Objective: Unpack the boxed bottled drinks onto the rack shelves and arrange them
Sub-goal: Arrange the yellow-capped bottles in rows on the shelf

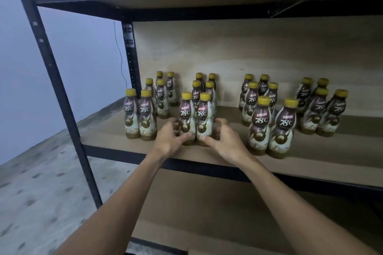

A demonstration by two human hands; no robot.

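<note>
Several brown-labelled drink bottles with yellow caps stand upright in four clusters on the rack shelf (pixel 323 157). At the front of the second cluster stands a pair of bottles side by side. My left hand (pixel 171 137) curls round the base of the left bottle (pixel 186 117), thumb on its front. My right hand (pixel 227 139) curls round the base of the right bottle (pixel 204 118), thumb touching its lower front and fingers bent beside it. Both bottles rest on the shelf board.
The leftmost cluster (pixel 141 116) stands close to the left hand, and another cluster (pixel 262 126) stands to the right of the right hand. A black rack post (pixel 62 97) rises at the left. A lower shelf board (pixel 207 213) lies under my forearms.
</note>
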